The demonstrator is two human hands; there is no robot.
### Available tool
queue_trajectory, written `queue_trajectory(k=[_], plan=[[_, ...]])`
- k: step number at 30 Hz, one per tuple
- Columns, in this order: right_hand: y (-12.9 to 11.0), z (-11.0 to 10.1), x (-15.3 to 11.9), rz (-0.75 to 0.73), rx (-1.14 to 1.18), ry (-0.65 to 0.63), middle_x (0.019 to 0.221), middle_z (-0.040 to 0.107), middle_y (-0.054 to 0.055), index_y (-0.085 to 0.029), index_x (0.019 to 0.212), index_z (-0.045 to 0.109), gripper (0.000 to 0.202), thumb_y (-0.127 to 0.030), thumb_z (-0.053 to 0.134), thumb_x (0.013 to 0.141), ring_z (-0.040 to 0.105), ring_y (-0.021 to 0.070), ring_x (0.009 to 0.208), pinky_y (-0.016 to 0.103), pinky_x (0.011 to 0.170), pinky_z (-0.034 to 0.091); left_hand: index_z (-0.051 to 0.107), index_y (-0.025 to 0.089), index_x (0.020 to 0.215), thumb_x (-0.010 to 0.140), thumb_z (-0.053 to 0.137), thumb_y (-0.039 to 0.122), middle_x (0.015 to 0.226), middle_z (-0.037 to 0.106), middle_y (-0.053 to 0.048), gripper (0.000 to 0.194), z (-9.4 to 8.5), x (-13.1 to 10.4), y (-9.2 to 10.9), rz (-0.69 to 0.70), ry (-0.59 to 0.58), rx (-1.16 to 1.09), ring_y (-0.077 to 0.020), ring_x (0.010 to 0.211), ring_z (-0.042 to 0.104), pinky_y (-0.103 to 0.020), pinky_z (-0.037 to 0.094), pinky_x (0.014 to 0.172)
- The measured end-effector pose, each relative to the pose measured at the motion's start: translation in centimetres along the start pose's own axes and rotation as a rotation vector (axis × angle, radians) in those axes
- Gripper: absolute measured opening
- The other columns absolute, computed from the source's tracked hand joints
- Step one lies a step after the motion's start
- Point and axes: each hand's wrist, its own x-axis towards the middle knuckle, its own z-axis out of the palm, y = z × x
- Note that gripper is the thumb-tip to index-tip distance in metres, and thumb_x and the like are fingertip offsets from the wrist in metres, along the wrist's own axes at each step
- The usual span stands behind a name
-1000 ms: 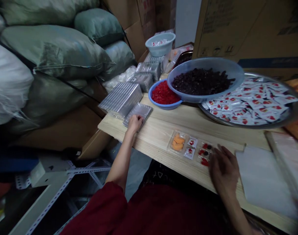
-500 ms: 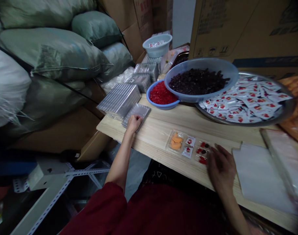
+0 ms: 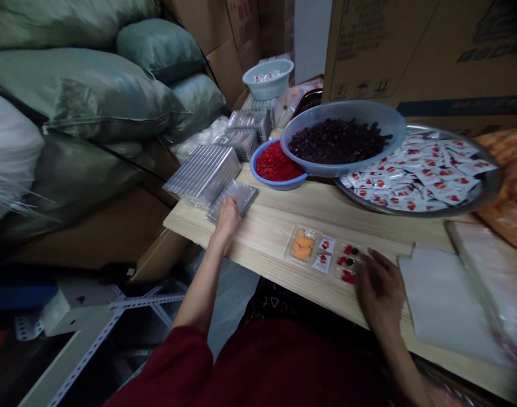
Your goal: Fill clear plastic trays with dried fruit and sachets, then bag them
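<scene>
Our left hand (image 3: 228, 219) touches the clear stack (image 3: 243, 195); our right hand (image 3: 381, 288) curves at the tray (image 3: 337, 260); whether either grips, we cannot tell.

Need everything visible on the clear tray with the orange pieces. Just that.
The clear tray, plastic by its look, lies flat on the wooden table near its front edge, no lid visible. It is divided: orange pieces at the left, two printed white sachets in the middle, red pieces and dark pieces at the right. The right hand is at that end; whether it touches is unclear.
</scene>
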Motion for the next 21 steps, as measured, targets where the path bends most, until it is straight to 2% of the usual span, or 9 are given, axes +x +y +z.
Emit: queue_trajectory(k=[3, 5, 6, 9, 11, 13, 15, 17, 21], plan=[[-2.0, -0.2, 0.1, 0.031, 0.045, 0.105, 0.129, 0.065, 0.014, -0.018, 0.119, 0.073, 0.029, -0.029, 0.067, 0.093, 0.061, 0.0284, 0.121, 0.054, 0.106, 0.046, 0.054, 0.017, 0.098, 0.097, 0.044, 0.016, 0.101, 0.06, -0.013, 0.01, -2.8, -2.0, 0.4, 0.087, 0.174, -0.187, -0.0272, 0.1, 0.06, -0.042, 0.047, 0.094], [-4.5, 0.1, -0.1, 0.067, 0.14, 0.151, 0.126, 0.066, 0.012, -0.02, 0.116, 0.074, 0.026, -0.03, 0.067, 0.094, 0.06, 0.0281, 0.122, 0.056, 0.111, 0.042, 0.05, 0.02, 0.096, 0.101, 0.043, 0.022, 0.093, 0.056, -0.007, 0.009, -5.0, -4.1, 1.9, 0.165, 0.233, -0.377, -0.0226, 0.09, 0.057, -0.039, 0.047, 0.089], [-6.0, 0.5, -0.3, 0.104, 0.215, 0.121, 0.125, 0.066, 0.012, -0.021, 0.115, 0.074, 0.025, -0.032, 0.067, 0.094, 0.059, 0.028, 0.123, 0.056, 0.112, 0.04, 0.049, 0.021, 0.097, 0.103, 0.043, 0.027, 0.09, 0.053, -0.005, 0.01, -6.0, -5.5, 3.1, 0.205, 0.222, -0.49, -0.0203, 0.086, 0.056, -0.037, 0.046, 0.086], [-10.6, 2.6, -1.2, 0.371, 0.553, -0.204, 0.129, 0.065, 0.009, -0.028, 0.122, 0.07, 0.032, -0.044, 0.066, 0.095, 0.059, 0.0271, 0.125, 0.052, 0.11, 0.044, 0.048, 0.023, 0.099, 0.105, 0.041, 0.035, 0.092, 0.05, -0.003, 0.015, -7.4, -10.0, 7.7, 0.313, 0.095, -0.892, -0.0166, 0.08, 0.052, -0.033, 0.046, 0.08], [-12.9, 4.2, -1.5, 0.647, 0.888, -0.462, 0.131, 0.064, 0.007, -0.034, 0.136, 0.059, 0.043, -0.055, 0.056, 0.099, 0.064, 0.0252, 0.117, 0.05, 0.1, 0.053, 0.048, 0.025, 0.098, 0.105, 0.043, 0.036, 0.095, 0.049, -0.004, 0.014, -6.8, -13.1, 10.8, 0.367, -0.002, -1.108, -0.0176, 0.083, 0.053, -0.034, 0.047, 0.08], [-14.1, 5.4, -1.3, 0.83, 1.163, -0.57, 0.122, 0.066, 0.006, -0.035, 0.137, 0.056, 0.046, -0.061, 0.052, 0.099, 0.067, 0.0228, 0.104, 0.046, 0.089, 0.057, 0.05, 0.026, 0.099, 0.104, 0.044, 0.037, 0.096, 0.049, -0.006, 0.014, -5.3, -15.9, 13.0, 0.391, -0.081, -1.229, -0.0201, 0.087, 0.054, -0.037, 0.048, 0.081], [-14.1, 5.4, -0.4, 0.889, 1.289, -0.47, 0.11, 0.066, 0.003, -0.033, 0.129, 0.06, 0.042, -0.056, 0.062, 0.094, 0.065, 0.0192, 0.093, 0.04, 0.082, 0.058, 0.053, 0.027, 0.099, 0.103, 0.045, 0.039, 0.097, 0.051, -0.008, 0.015, -3.7, -17.9, 14.3, 0.394, -0.131, -1.271, -0.0226, 0.09, 0.054, -0.04, 0.049, 0.084], [-13.2, 4.3, 1.0, 0.862, 1.262, -0.298, 0.101, 0.065, 0.0, -0.033, 0.125, 0.063, 0.042, -0.044, 0.075, 0.087, 0.062, 0.0155, 0.085, 0.033, 0.078, 0.056, 0.056, 0.028, 0.096, 0.102, 0.047, 0.043, 0.095, 0.054, -0.008, 0.018, -2.6, -18.5, 14.6, 0.356, -0.198, -1.299, -0.0237, 0.091, 0.055, -0.042, 0.05, 0.086], [-9.8, 0.5, 2.9, 0.693, 0.972, -0.088, 0.087, 0.059, -0.003, -0.029, 0.128, 0.064, 0.049, -0.034, 0.079, 0.082, 0.055, 0.0112, 0.073, 0.025, 0.067, 0.05, 0.059, 0.029, 0.109, 0.101, 0.038, 0.061, 0.108, 0.067, -0.009, 0.039, -2.3, -15.5, 13.1, 0.064, -0.341, -1.384, -0.0237, 0.095, 0.065, -0.043, 0.055, 0.085]])
